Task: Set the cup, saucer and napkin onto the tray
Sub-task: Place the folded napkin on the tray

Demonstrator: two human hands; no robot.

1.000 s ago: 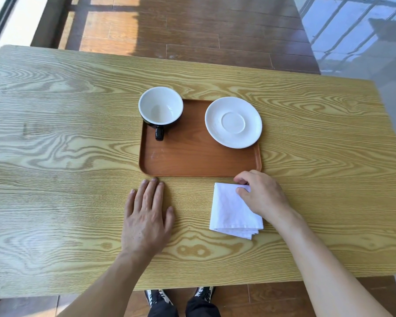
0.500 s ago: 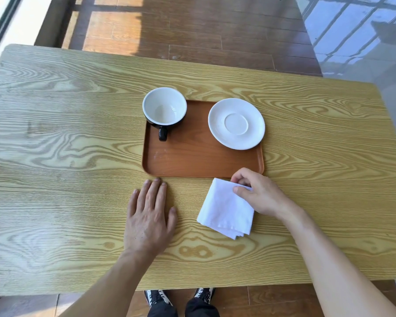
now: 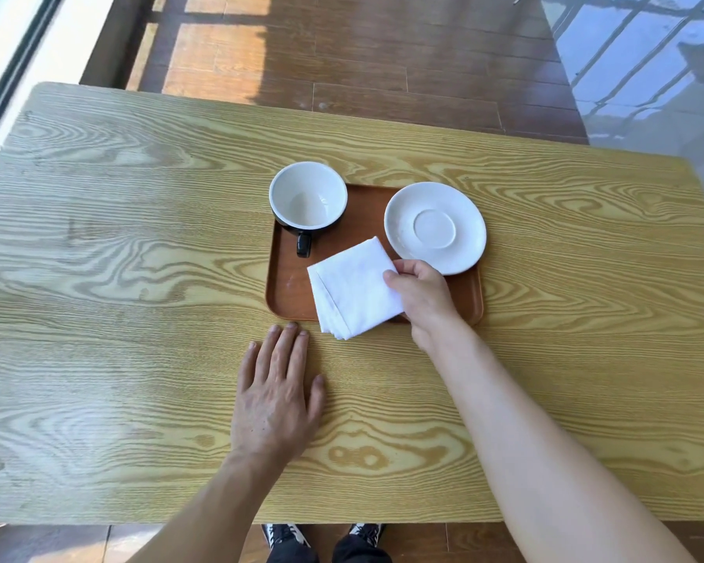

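The right hand [image 3: 421, 296] has a pinching grip on the folded white napkin [image 3: 354, 288], thumb on top at its right corner, the other fingers hidden beneath. The grip is closed on the cloth at that one corner only. From the grip, the napkin spreads out to the left, turned like a diamond: one corner points away from the person toward the gap between cup and saucer, the opposite corner points back at the person and hangs over the near rim of the tray [image 3: 289, 290] above the tabletop [image 3: 139, 278]. The napkin is close to square, so it has no clear long axis; its folded edge runs along the left side, from the left corner down to the near corner. Most of it lies over the tray's floor; whether it rests there or is held just above cannot be told.

Just beyond the grip, to its far right, sits the white saucer [image 3: 435, 227], touching distance from the knuckles, its right edge overlapping the tray's rim. Farther left of the grip, past the napkin, stands the cup [image 3: 308, 195], upright, black outside and white inside, at the tray's far left corner, its handle pointing toward the person.

The left hand [image 3: 277, 400] lies flat and spread on the tabletop, near and left of the grip, fingertips just short of the tray's near rim, holding nothing.
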